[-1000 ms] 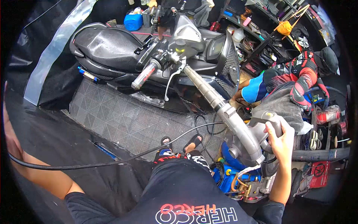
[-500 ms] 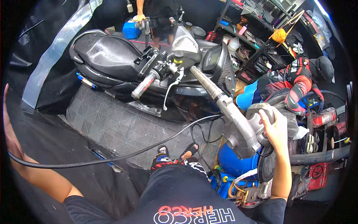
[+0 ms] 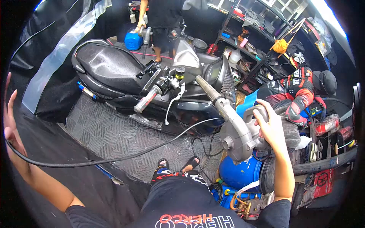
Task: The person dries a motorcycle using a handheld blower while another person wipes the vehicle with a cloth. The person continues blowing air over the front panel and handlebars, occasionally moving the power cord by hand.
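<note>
My right hand [image 3: 269,123] is wrapped round the handle of a grey leaf-blower-style air blower [image 3: 237,133]. The blower's long nozzle [image 3: 211,90] points up and left, over the front of a black scooter [image 3: 102,62], close to its handlebar and brake lever [image 3: 174,102]. At the far left edge, my left hand [image 3: 13,121] is raised with its fingers stretched and apart. A black cable [image 3: 125,160] sweeps from beside that hand across to the blower's side; whether it rests on the hand is hard to see.
A person in a red and black top [image 3: 300,87] bends at the right. Behind the scooter stands another person [image 3: 163,26], one hand on a blower above a blue jug [image 3: 134,41]. A blue drum [image 3: 239,171] stands below my blower. Loaded shelves [image 3: 247,45] line the back.
The blower and my right hand have shifted slightly, and the blower's body has turned. My left-hand fingers have spread more into view. The standing person shows more as the view tilts up.
</note>
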Available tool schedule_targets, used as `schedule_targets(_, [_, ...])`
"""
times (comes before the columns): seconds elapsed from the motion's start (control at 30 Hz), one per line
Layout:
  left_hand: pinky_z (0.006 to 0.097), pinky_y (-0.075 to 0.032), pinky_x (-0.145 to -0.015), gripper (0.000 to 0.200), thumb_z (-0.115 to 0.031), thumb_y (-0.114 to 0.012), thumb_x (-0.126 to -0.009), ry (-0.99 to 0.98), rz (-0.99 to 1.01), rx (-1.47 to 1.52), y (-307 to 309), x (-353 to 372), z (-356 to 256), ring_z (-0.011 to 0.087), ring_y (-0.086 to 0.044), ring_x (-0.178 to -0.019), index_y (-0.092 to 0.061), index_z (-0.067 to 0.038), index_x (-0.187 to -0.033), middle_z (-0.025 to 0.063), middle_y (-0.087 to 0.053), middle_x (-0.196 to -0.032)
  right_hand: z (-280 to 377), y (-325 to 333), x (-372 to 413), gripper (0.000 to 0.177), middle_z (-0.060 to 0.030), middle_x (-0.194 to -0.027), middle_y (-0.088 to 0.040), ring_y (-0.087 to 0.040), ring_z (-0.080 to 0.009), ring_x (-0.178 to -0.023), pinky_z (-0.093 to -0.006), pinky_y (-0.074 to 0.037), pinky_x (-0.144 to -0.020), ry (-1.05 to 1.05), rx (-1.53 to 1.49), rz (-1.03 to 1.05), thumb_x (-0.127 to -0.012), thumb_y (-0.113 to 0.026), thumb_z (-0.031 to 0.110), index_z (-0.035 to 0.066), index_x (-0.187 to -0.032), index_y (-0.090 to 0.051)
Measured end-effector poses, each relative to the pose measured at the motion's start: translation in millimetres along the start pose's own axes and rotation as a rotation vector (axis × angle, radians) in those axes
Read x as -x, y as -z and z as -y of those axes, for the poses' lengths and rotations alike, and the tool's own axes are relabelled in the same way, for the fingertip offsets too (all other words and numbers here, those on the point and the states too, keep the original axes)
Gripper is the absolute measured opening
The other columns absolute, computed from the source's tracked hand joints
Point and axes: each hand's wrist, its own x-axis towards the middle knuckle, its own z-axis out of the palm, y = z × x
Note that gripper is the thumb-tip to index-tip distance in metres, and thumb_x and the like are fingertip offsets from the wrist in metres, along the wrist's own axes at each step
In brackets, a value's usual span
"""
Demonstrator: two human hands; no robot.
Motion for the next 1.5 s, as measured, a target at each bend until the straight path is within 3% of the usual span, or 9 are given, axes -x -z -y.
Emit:
schedule_targets(0.37, [0.0462,-0.048,-0.106,0.084,-0.061,-0.045,-0.098,0.072,0.02,-0.065,31,10,43,0.0391,-0.048,-0.141,-0.036,0.002,-0.153,0.0299,-0.045,-0.154,44,45,26,0.038,-0.0026,-0.072,-0.066,-0.048,-0.0034,-0.045,-0.0223,-0.038,-0.043,0.007,-0.106,0.072,-0.098,-0.071,0.014,0.012,-0.136,-0.065])
schedule_targets(1.5, [0.0573,-0.033,-0.119,0.121,-0.093,-0.037,-0.075,0.224,0.021,-0.11,54,31,87,0.042,-0.035,-0.151,-0.036,-0.008,-0.16,0.0291,-0.033,-0.163,110,51,15,0.032,-0.0037,-0.068,-0.065,-0.055,-0.0069,-0.043,-0.0256,-0.043,-0.044,0.208,0.113,0.096,-0.099,-0.071,0.021,0.012,-0.129,-0.064])
